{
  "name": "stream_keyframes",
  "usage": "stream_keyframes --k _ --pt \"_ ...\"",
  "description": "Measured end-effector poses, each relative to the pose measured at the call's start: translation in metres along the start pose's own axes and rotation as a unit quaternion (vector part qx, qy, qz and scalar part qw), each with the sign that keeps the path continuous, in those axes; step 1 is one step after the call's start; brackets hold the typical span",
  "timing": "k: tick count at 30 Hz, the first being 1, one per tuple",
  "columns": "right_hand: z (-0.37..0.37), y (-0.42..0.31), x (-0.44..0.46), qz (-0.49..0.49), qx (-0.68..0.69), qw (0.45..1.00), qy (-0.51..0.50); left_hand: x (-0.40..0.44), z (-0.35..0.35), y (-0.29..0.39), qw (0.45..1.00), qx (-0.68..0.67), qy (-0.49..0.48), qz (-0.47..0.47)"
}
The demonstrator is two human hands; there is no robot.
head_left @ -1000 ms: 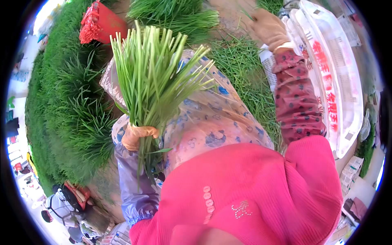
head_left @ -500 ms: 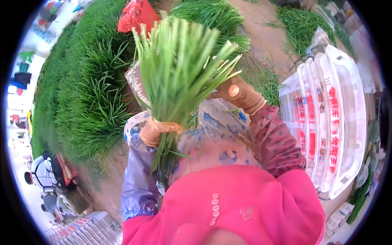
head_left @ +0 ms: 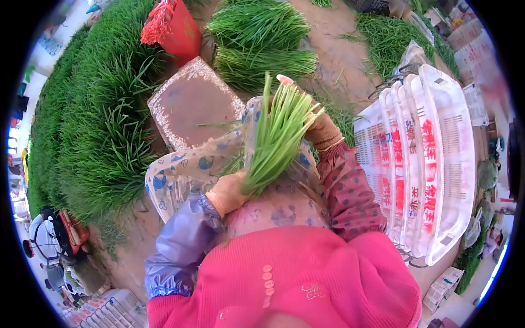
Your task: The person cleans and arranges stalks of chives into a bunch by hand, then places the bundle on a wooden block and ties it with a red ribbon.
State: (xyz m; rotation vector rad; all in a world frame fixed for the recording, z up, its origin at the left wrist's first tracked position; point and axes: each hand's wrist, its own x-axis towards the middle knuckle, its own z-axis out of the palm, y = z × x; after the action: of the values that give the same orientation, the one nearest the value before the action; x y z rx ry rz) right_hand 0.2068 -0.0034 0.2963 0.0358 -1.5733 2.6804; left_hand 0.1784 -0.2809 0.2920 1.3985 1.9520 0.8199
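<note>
A bunch of garlic chives (head_left: 276, 139) slants across my lap, its pale cut ends up and to the right. My gloved left hand (head_left: 227, 192) is closed round the lower, leafy end. At the pale end my gloved right hand (head_left: 325, 130) is closed against the stems, the thumb's bare tip showing above; its other fingers are mostly hidden behind them. Under the bunch, a clear plastic apron (head_left: 191, 175) with blue prints covers my knees. Beyond my left knee lies a brown board (head_left: 191, 106) with a pale patterned border.
Leafy chives (head_left: 98, 126) are massed along the left. Ahead are a red container (head_left: 183, 35) of red ties and stacked chive bundles (head_left: 257, 27). White crates (head_left: 451, 164) with red lettering are nested at the right, with loose greens (head_left: 391, 44) beyond them.
The bunch has come down and to the right, towards my lap, and its fanned stems are closer together. The stem end now lies against my right hand. The board is uncovered.
</note>
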Motion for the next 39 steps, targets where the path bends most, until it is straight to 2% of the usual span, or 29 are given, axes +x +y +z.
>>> stream_keyframes --k 1,2,3,4,5,6,8,9,11,12,15,17,19,20,22,23,25,26,27,29,31,32,33,35,37,39 --pt "-0.004 0.004 0.001 0.000 0.004 1.000 0.002 0.001 0.004 0.004 0.997 0.028 0.013 -0.068" --pt "-0.012 0.010 0.005 0.065 0.161 0.985 -0.014 0.001 0.006 0.005 0.989 0.057 0.025 -0.134" --pt "-0.017 0.012 0.011 0.127 0.313 0.941 -0.031 0.001 0.007 0.004 0.989 0.060 0.021 -0.135" --pt "-0.020 0.015 0.013 0.183 0.456 0.870 -0.048 0.001 0.009 -0.001 0.990 0.073 0.024 -0.119" --pt "-0.022 0.018 0.009 0.178 0.461 0.868 -0.047 0.002 0.011 -0.006 0.991 0.086 0.027 -0.101" --pt "-0.018 0.019 0.004 0.140 0.428 0.889 -0.084 0.003 0.012 -0.012 0.991 0.089 0.020 -0.101" --pt "-0.017 0.032 -0.004 0.025 0.173 0.984 -0.040 0.006 0.012 -0.025 0.999 -0.011 -0.042 0.003" --pt "-0.025 0.037 0.000 0.026 0.140 0.990 -0.021 0.006 0.008 -0.026 0.999 -0.009 -0.054 0.003" --pt "-0.035 0.045 -0.010 -0.077 0.160 0.971 -0.160 0.008 -0.003 -0.031 0.986 -0.118 -0.088 -0.081" --pt "-0.034 0.044 -0.012 -0.087 0.163 0.971 -0.152 0.011 -0.012 -0.031 0.975 -0.176 -0.110 -0.078" --pt "-0.029 0.039 -0.019 -0.059 0.219 0.968 -0.103 0.008 -0.047 -0.027 0.990 -0.102 -0.098 -0.024" --pt "-0.027 0.040 -0.023 -0.022 0.220 0.975 -0.023 0.002 -0.072 -0.032 0.982 -0.115 -0.142 -0.046" --pt "-0.029 0.046 -0.022 -0.024 0.242 0.970 -0.014 0.001 -0.101 -0.008 0.938 -0.285 -0.054 -0.189" --pt "-0.028 0.046 -0.020 -0.019 0.227 0.974 -0.011 0.006 -0.108 0.004 0.938 -0.287 -0.049 -0.190" --pt "-0.020 0.042 -0.015 -0.002 0.216 0.976 0.019 0.021 -0.109 0.023 0.968 -0.200 0.123 -0.089" --pt "-0.011 0.037 -0.014 0.005 0.214 0.977 0.011 0.032 -0.100 0.028 0.966 -0.202 0.133 -0.093" --pt "0.011 0.026 -0.011 0.034 0.209 0.973 0.087 0.058 -0.075 0.038 0.990 0.067 0.125 0.005" --pt "0.020 0.022 -0.010 0.028 0.188 0.972 0.135 0.064 -0.063 0.038 0.989 0.065 0.136 0.006" --pt "0.034 0.007 -0.015 0.030 0.091 0.984 0.153 0.070 -0.050 0.035 0.989 0.042 0.137 -0.021" --pt "0.039 0.010 -0.023 -0.012 0.019 0.987 0.156 0.077 -0.037 0.024 0.987 0.013 0.153 -0.038" --pt "0.045 0.001 -0.032 -0.036 -0.013 0.990 0.135 0.073 -0.031 0.006 0.994 -0.031 0.071 -0.073" --pt "0.047 -0.002 -0.035 -0.055 -0.029 0.991 0.119 0.073 -0.028 -0.006 0.997 -0.034 0.069 -0.023" --pt "0.048 0.000 -0.034 -0.052 -0.039 0.992 0.111 0.075 -0.028 -0.005 0.996 -0.038 0.081 -0.021" --pt "0.065 0.001 -0.027 -0.078 -0.031 0.993 0.087 0.076 -0.031 -0.002 0.990 -0.031 -0.065 -0.124" --pt "0.079 -0.006 -0.023 -0.084 -0.046 0.992 0.083 0.076 -0.033 0.001 0.990 -0.014 -0.071 -0.120" --pt "0.076 -0.006 -0.018 0.005 -0.157 0.980 0.118 0.073 -0.037 0.005 0.988 0.025 -0.097 -0.118"
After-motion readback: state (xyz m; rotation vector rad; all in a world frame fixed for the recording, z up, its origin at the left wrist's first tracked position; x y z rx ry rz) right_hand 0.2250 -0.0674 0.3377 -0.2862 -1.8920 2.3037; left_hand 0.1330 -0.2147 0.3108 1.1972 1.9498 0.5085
